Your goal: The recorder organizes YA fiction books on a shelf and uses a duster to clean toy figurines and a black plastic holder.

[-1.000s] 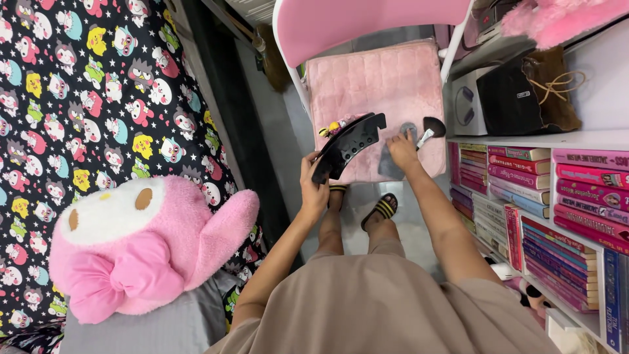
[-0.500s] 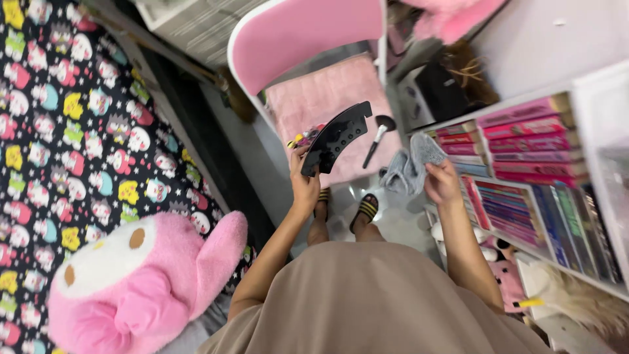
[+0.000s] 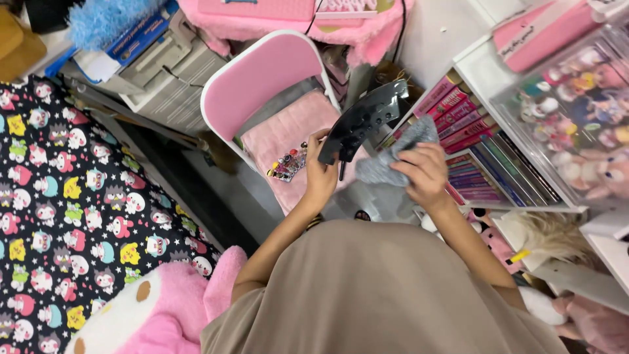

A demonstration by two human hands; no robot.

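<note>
1. Your left hand (image 3: 319, 176): fingers closed around the lower end of a black curved holder (image 3: 362, 122), a glossy arc-shaped rack with a row of round holes, held tilted up in front of you.
2. Your right hand (image 3: 424, 172): fingers clenched on a grey cloth (image 3: 395, 155), which is bunched and pressed against the holder's underside, just right of your left hand.
3. Holder's position: in the air above the pink chair (image 3: 262, 78), its upper end reaching toward the bookshelf (image 3: 524, 190).
4. Chair seat: a pink fluffy cushion (image 3: 288, 131) with a small cluster of coloured trinkets (image 3: 288, 164) lying on it, just left of your left hand.
5. Bookshelf, to your right: rows of pink and purple book spines (image 3: 468, 115); above them, a clear case of small figures (image 3: 576, 111).
6. To your left: a black bedspread printed with cartoon characters (image 3: 72, 196), with a pink plush toy (image 3: 157, 314) lying on it near your elbow.
</note>
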